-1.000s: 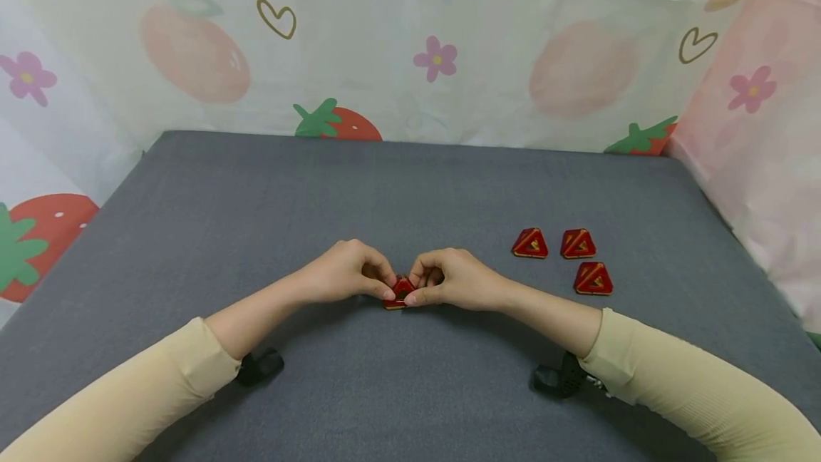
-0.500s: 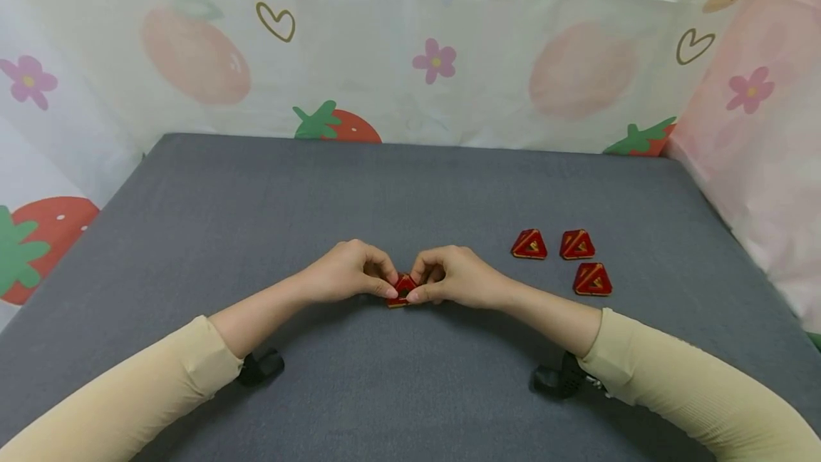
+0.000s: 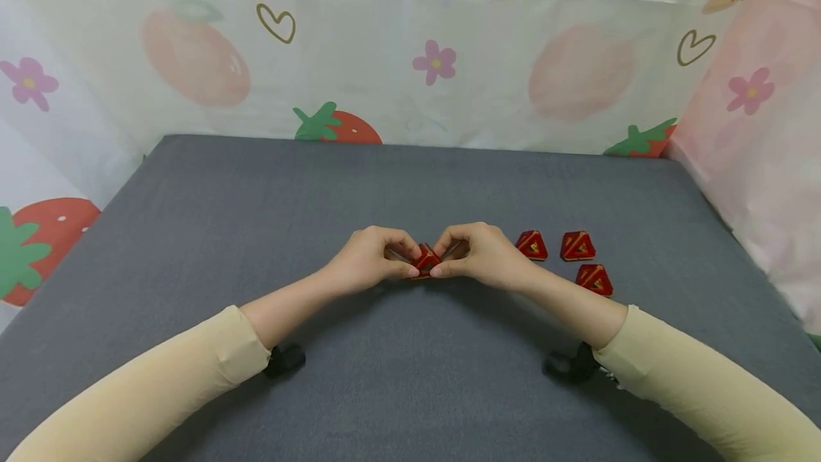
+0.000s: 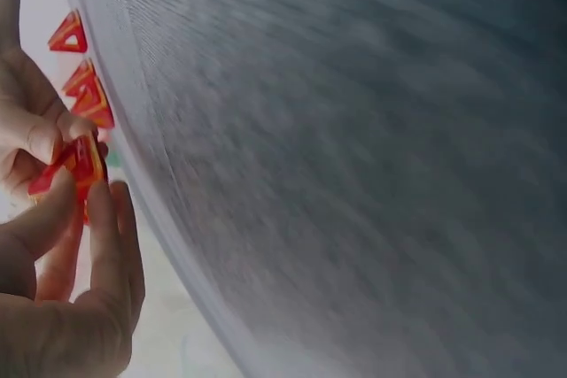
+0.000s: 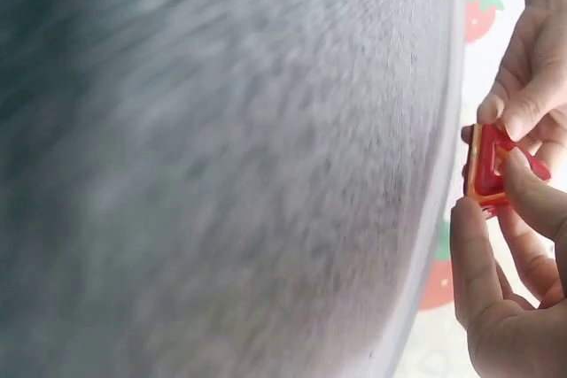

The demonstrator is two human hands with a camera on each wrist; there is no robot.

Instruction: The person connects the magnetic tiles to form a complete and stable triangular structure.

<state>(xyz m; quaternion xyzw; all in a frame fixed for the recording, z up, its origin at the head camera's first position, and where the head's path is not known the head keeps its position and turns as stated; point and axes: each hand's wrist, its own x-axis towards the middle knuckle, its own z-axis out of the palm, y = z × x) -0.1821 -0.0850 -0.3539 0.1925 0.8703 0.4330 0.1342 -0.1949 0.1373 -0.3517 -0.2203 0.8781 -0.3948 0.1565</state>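
A small red triangular block with gold edges (image 3: 426, 258) is between my two hands, near the middle of the grey table. My left hand (image 3: 367, 259) pinches its left side with thumb and fingers. From the other side, the thumb and fingers of my right hand (image 3: 486, 257) pinch it too. In the left wrist view the red block (image 4: 85, 162) shows between the fingertips, partly covered by them. The right wrist view has the block (image 5: 487, 165) tilted, its gold rim facing the table side. Whether it touches the cloth is hard to tell.
Three similar red triangular blocks lie right of the hands: one beside the right hand (image 3: 532, 246), one farther right (image 3: 578, 246), and one nearer (image 3: 594, 279), partly behind the right forearm. A patterned curtain (image 3: 481, 13) borders the grey table (image 3: 410, 391) at back and sides.
Both hands have moved away from the body and slightly right, carrying the pinched red block with them. The three other blocks stay in place; the right arm now overlaps some of them.
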